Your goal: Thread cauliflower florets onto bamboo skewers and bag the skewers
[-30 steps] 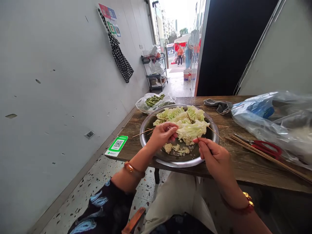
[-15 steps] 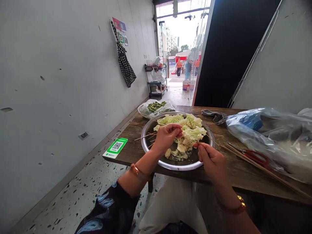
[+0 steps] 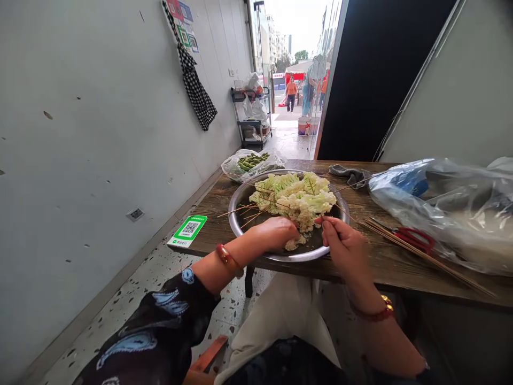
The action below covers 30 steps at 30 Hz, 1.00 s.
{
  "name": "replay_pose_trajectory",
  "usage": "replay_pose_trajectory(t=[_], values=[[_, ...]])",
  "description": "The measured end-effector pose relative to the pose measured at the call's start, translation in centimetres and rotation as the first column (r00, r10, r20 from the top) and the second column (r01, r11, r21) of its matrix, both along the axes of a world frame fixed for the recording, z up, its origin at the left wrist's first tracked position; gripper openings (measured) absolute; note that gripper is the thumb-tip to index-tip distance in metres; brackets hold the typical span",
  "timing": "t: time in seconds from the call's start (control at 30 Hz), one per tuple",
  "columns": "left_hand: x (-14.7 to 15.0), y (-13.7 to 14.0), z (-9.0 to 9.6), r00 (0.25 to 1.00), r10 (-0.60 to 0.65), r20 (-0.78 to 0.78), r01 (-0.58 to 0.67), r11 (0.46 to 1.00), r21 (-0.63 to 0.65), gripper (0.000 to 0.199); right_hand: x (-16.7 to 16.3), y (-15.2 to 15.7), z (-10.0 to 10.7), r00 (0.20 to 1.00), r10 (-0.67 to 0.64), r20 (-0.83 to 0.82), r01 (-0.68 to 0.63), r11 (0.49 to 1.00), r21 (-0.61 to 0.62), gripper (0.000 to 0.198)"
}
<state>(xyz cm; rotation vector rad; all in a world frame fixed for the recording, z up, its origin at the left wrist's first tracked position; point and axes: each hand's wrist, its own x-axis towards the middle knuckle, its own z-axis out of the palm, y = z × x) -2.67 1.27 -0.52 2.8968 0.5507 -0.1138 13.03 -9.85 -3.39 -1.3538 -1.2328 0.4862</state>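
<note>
A wide metal basin (image 3: 231,218) on the wooden table holds pale cauliflower florets (image 3: 294,193), several of them on thin bamboo skewers (image 3: 250,218) that stick out over the rim. My left hand (image 3: 276,233) reaches down into the near part of the basin, beside loose cauliflower bits (image 3: 295,244). Its fingers point downward and are mostly hidden from me. Over the basin's right side my right hand (image 3: 340,238) is closed, thumb and forefinger pinching a thin skewer, of which only a short dark bit shows.
Loose skewers (image 3: 433,260) lie at the right by red-handled scissors (image 3: 414,240) and a large clear plastic bag (image 3: 452,214). Behind the basin are a bag of green pods (image 3: 252,161) and a grey cloth (image 3: 350,175). A green QR card (image 3: 187,231) lies at the left table corner.
My left hand has dropped from above the cauliflower into the near part of the basin. My right hand keeps its pinch near the basin's right side. The camera view has tilted slightly downward.
</note>
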Motion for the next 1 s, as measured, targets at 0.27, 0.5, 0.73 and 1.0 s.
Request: replay_pose_trajectory(t=[0.27, 0.5, 0.73, 1.0], values=[[0.1, 0.1, -0.3, 0.999, -0.043, 0.008, 0.043, 0.998, 0.05, 0.01, 0.1, 0.2, -0.2, 1.0, -0.001, 0.013, 0.001, 1.0, -0.003, 0.036], [-0.1, -0.8, 1.2, 0.892, 0.303, 0.336, -0.19, 0.925, -0.33, 0.019, 0.1, 0.1, -0.1, 0.995, 0.024, -0.092, -0.022, 0.999, 0.025, 0.035], [0.0, -0.3, 2.3, 0.457, 0.76, 0.462, 0.14, 0.452, -0.881, 0.039, 0.5, 0.4, -0.5, 0.958, 0.057, -0.279, -0.038, 0.997, 0.073, 0.036], [1.0, 0.3, 2.9, 0.252, 0.835, 0.49, 0.3, 0.414, -0.86, 0.04, 0.9, 0.2, -0.7, 0.978, 0.103, -0.18, -0.098, 0.995, 0.034, 0.036]])
